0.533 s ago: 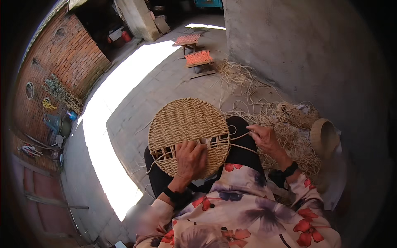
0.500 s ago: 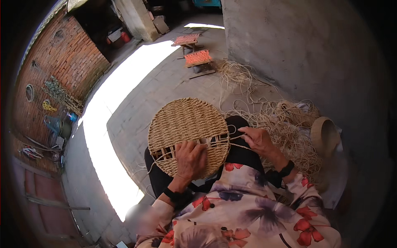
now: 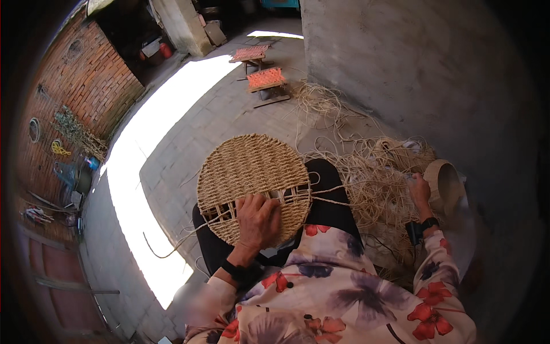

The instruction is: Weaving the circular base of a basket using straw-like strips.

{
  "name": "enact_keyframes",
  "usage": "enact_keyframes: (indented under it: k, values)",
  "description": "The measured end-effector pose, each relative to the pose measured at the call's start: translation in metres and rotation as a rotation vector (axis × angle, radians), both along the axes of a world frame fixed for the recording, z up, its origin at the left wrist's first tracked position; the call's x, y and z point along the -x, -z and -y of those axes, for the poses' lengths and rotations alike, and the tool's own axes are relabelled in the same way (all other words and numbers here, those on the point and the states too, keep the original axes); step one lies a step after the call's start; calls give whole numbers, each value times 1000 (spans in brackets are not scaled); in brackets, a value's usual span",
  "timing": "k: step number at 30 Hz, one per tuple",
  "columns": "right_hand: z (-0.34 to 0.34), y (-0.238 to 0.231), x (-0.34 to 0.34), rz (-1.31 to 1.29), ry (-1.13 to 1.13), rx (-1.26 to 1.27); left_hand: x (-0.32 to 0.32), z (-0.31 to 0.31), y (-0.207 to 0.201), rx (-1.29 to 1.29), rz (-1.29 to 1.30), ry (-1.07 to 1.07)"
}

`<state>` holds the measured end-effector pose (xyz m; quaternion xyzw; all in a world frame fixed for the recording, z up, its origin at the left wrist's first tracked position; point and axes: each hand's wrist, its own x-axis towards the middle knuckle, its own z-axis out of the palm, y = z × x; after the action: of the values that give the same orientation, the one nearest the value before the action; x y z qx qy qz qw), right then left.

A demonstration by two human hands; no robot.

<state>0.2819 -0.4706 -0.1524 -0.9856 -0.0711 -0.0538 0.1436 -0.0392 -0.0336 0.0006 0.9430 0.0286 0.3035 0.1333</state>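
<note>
A round woven straw-coloured panel (image 3: 252,163) rests on my lap. Across its lower part runs an open gap, where bare crosswise strands show between two tightly woven areas. My left hand (image 3: 259,221) lies on the panel at this gap, its fingers curled in over the strands and the fingertips hidden. From the panel's right edge two lengths of cord (image 3: 332,188) stretch to the right. Out over the loose cord pile, my right hand (image 3: 420,190) is closed, apparently pinching the upper cord. Another cord end (image 3: 166,252) trails off the panel's left side.
To my right lies a large tangled heap of cord (image 3: 378,200), beside a pale round basket-like container (image 3: 444,178). Two low stools with orange woven tops (image 3: 266,78) stand ahead. A grey wall (image 3: 401,63) rises at right, a brick wall (image 3: 86,74) at left.
My right hand has moved away from the panel's edge, out to the right, drawing cord with it. My left hand stays on the panel. The view has shifted slightly.
</note>
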Motion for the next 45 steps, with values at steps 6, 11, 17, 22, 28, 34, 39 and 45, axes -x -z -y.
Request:
enact_keyframes:
  k: [6, 11, 17, 22, 28, 34, 39, 45]
  values:
    - [-204, -110, 124, 150, -955, -665, -6, 1, 5, 6, -15, 23]
    - [-221, -116, 137, 107, -993, -448, -7, 2, 3, -6, -18, 19]
    - [-39, 1, 2, 194, -362, -289, 2, 1, -1, -61, 32, -23]
    - [136, 72, -25, -6, 191, 132, -11, 4, 2, -34, 49, 43]
    - [-159, -100, 97, -88, -700, -610, -22, 17, -7, -32, -107, 156]
    - [-220, -123, 148, 223, -1002, -390, -35, 25, -2, -32, -150, 182]
    - [-212, -124, 136, -198, -949, -561, -40, 29, 8, 76, -114, 212]
    - [-221, -178, 134, -179, -1043, -679, -38, 34, 4, 10, -88, 248]
